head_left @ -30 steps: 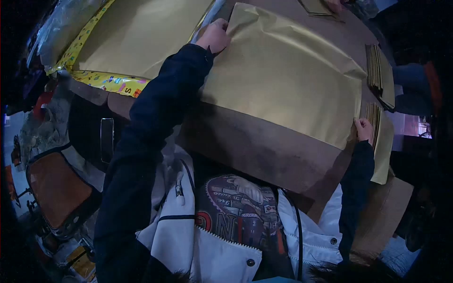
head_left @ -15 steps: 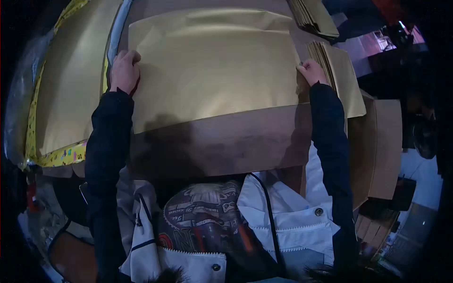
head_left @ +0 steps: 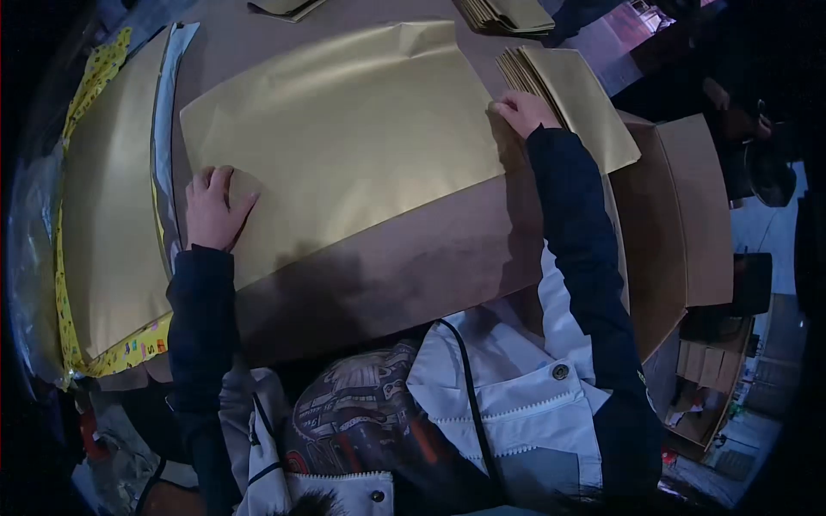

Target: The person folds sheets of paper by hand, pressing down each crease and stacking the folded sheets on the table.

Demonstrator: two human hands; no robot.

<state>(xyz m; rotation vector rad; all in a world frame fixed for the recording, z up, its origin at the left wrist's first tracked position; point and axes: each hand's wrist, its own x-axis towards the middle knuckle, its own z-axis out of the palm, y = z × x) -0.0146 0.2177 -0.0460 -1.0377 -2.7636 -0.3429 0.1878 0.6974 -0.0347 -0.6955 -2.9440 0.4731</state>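
Note:
A large gold sheet of paper (head_left: 361,146) lies slanted across the brown work surface (head_left: 387,258), creased near its far right corner. My left hand (head_left: 215,211) rests at the sheet's left edge, thumb apart from the fingers, which lie over the paper. At the opposite edge my right hand (head_left: 525,112) pinches the sheet between thumb and fingers; the fingertips are partly hidden. Just right of that hand sits a folded gold stack (head_left: 576,99) with its layered edges showing.
More gold sheets (head_left: 116,206) lie on the left inside yellow printed wrapping (head_left: 129,348). Another folded gold stack (head_left: 508,13) is at the back. An open cardboard box (head_left: 697,206) stands at the right. Part of another person (head_left: 731,107) shows at the far right.
My left hand has gone from closed at the sheet's left edge to spread, lower on that edge. The view has turned, so the sheet now appears tilted. My right hand still grips its edge.

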